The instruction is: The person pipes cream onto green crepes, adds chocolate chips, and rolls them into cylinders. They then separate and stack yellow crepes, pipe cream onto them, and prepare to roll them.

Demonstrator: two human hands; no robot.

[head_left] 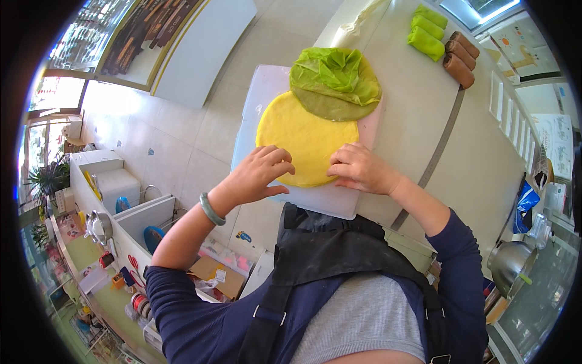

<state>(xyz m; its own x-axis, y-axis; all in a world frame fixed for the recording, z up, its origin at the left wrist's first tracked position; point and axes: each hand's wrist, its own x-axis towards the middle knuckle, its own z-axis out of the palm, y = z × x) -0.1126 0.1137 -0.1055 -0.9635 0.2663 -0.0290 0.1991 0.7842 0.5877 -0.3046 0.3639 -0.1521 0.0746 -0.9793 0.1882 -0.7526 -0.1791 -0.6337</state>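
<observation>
At the middle of the frame, the left hand (257, 173) has a half-open grip, thumb spread from curled fingers, at the lower-left edge of a yellow disc (309, 136). The right hand (367, 170) curls at its lower-right edge; whether that grip pinches it, I cannot tell. Above, a green disc (330, 109) with a crumpled green sheet (327, 70) overlaps the yellow one. A pale board (256, 91) lies beneath. On the tabletop (412, 115), upper right, sit green rolls (427, 35) and brown rolls (459, 62).
</observation>
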